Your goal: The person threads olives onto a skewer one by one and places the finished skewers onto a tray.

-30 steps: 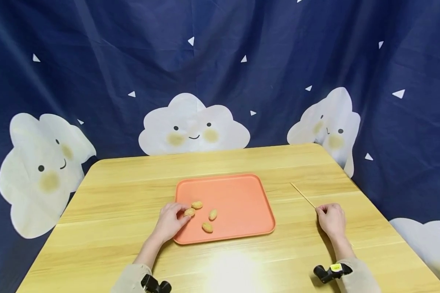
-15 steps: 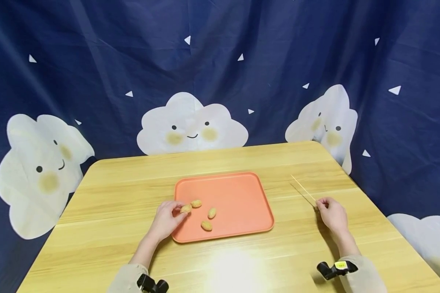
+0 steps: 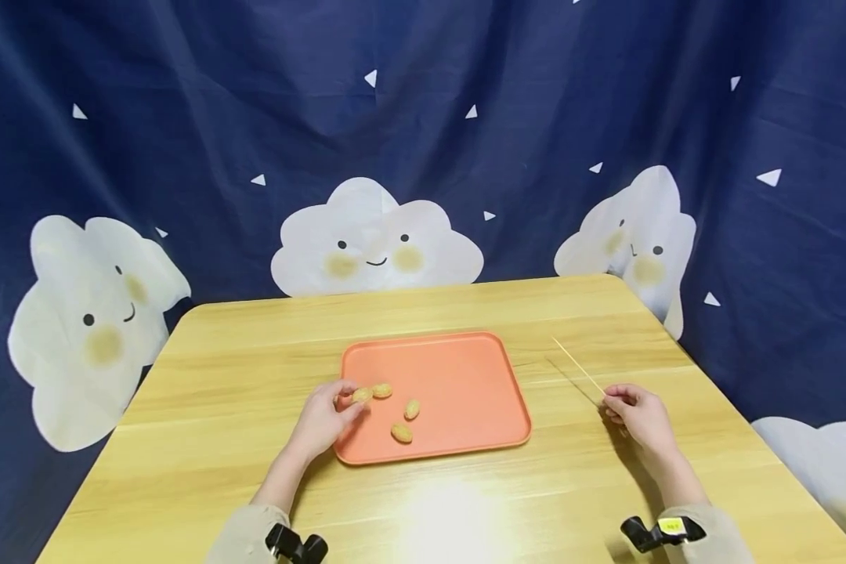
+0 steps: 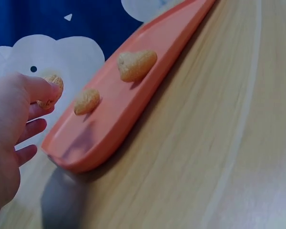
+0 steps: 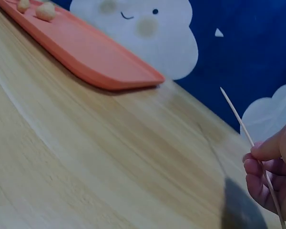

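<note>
Over the left part of an orange tray (image 3: 465,392), my left hand (image 3: 320,423) pinches a peanut (image 4: 51,91) between thumb and fingers, raised off the tray in the left wrist view. Several more lie on the tray: one peanut (image 3: 382,390) just beyond the held one, another peanut (image 3: 412,409) further right, and a third peanut (image 3: 402,432) nearer the front. Right of the tray, my right hand (image 3: 640,417) grips a thin wooden skewer (image 5: 238,117) between thumb and fingers. Its pointed tip slants up and away, and its shadow falls on the table.
The light wooden table (image 3: 254,345) reaches on all sides of the tray. Behind it hangs a dark blue curtain (image 3: 423,102) with white smiling clouds. A black wrist camera (image 3: 296,544) sits at the left sleeve, and a second black camera (image 3: 661,534) at the right one.
My left hand has lifted the peanut and drawn it slightly left and away. The right hand has raised the skewer off the table, its tip now above its shadow.
</note>
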A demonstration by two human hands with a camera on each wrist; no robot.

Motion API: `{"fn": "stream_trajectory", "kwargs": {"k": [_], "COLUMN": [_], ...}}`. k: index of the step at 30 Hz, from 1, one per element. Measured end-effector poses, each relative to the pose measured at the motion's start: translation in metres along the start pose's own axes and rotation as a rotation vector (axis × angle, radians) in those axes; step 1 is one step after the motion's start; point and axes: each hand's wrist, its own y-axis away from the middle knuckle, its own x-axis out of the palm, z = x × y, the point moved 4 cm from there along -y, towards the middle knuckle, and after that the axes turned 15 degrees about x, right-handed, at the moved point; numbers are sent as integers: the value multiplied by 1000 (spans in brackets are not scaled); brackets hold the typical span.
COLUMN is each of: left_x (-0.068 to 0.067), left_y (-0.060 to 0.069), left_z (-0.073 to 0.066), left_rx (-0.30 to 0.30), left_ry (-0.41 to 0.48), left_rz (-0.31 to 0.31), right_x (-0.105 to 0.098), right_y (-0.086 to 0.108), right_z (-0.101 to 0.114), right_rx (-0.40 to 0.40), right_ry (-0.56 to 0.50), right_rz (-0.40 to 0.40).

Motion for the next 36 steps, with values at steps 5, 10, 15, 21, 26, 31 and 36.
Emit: {"fn": "stream_trajectory", "kwargs": {"k": [5, 10, 15, 21, 26, 31, 36], "left_x": [4, 7, 5, 1, -4, -7, -10], "left_y": [-7, -12, -11, -7, -5, -3, 1], "left_z": [-13, -31, -44, -62, -80, -92, -95], "left_rx": [13, 67, 118, 147, 192, 192, 176], "left_ry": [130, 245, 319, 471, 559, 559, 535], "left_rz": [-3, 8, 14, 40, 49, 56, 48], "right_x": [-2, -1, 9, 22, 33, 47, 60], "right_y": [11, 23, 34, 51, 65, 76, 88], "right_z": [10, 18, 31, 48, 64, 77, 89], "right_rx": [-96, -136, -174, -298, -376, -458, -545], "right_ry": [42, 122, 189, 274, 282, 291, 281], "right_rz": [-3, -17, -8, -39, -37, -10, 21]}}
